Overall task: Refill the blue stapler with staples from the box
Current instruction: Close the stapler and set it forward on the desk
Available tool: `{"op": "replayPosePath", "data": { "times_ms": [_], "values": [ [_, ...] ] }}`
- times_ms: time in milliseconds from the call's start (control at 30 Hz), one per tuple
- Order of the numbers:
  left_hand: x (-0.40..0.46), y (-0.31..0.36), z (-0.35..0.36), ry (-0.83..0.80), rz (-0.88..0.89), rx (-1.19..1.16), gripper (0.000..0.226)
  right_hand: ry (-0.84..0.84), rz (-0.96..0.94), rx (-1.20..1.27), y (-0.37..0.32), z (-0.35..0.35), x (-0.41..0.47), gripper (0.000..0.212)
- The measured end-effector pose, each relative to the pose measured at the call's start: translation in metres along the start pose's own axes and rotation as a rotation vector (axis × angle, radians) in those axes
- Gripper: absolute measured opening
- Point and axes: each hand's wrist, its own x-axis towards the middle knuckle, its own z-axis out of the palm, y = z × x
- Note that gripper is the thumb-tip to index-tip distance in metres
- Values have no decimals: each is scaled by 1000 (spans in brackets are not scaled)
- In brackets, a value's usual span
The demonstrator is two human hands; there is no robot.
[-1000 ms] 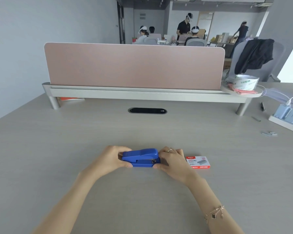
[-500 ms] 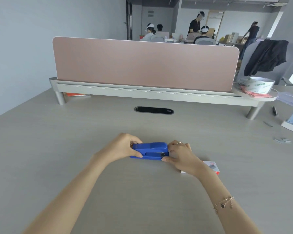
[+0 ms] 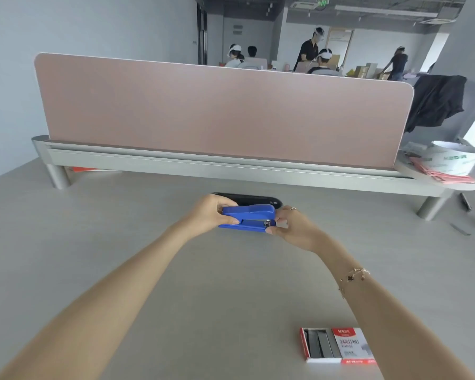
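Observation:
I hold the blue stapler (image 3: 248, 218) in the air above the desk, its length running left to right. My left hand (image 3: 210, 213) grips its left end with the thumb on the side. My right hand (image 3: 291, 227) pinches its right end, where a metal part shows. The stapler's top looks closed on its base. The red and white staple box (image 3: 337, 345) lies on the desk near my right forearm, slid partly open with grey staple strips showing.
A pink divider panel (image 3: 220, 113) on a grey rail crosses the desk ahead. A black cable grommet (image 3: 258, 200) lies behind the stapler. A tape roll (image 3: 455, 157) and red papers sit on the rail's right end. Small loose items lie at the desk's right edge.
Both hands have lifted the stapler off the desk and carried it up and forward. The staple box now lies much nearer to me in view, its open end uncovered.

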Motion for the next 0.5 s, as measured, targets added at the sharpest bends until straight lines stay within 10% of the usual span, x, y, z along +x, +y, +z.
{"op": "replayPosePath", "data": {
  "times_ms": [500],
  "values": [
    [46, -41, 10, 44, 58, 16, 23, 20, 60, 17, 35, 16, 54, 17]
  ]
}}
